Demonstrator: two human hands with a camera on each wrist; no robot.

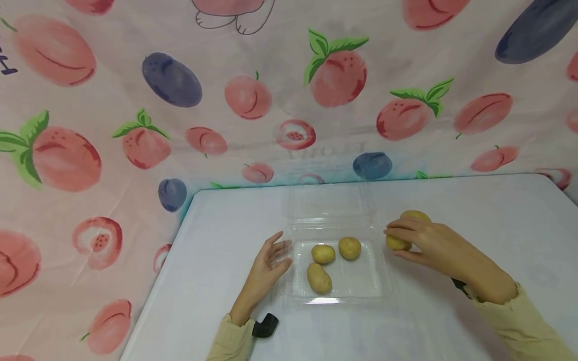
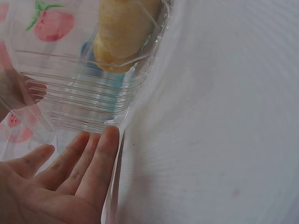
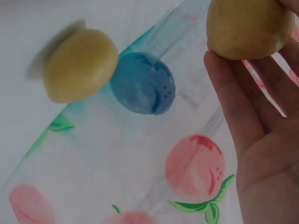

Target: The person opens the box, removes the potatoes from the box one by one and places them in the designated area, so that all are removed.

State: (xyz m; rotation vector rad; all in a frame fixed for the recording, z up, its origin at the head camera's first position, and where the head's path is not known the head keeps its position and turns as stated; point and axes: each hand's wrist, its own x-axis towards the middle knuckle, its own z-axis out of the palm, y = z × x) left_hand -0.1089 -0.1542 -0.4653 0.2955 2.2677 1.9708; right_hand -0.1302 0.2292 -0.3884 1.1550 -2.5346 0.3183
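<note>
A clear plastic clamshell box [image 1: 356,286] lies with its lid [image 1: 331,203] folded back on the white table. Inside the box are three potatoes, one at the front left [image 1: 319,279], one behind it [image 1: 323,254] and one at the back [image 1: 349,248]. Right of the box, my right hand [image 1: 429,244] holds a potato [image 3: 250,30] between thumb and fingers. Another potato [image 1: 416,216] lies on the table just beyond that hand. My left hand [image 1: 266,268] is at the box's left side, fingers extended, fingertips right at its ribbed wall [image 2: 88,100].
The white table [image 1: 217,250] runs back to a hanging cloth [image 1: 271,50] printed with peaches and blue fruits. The cloth also covers the left side. Dark wrist devices, one at the left cuff [image 1: 265,326], sit at both sleeves.
</note>
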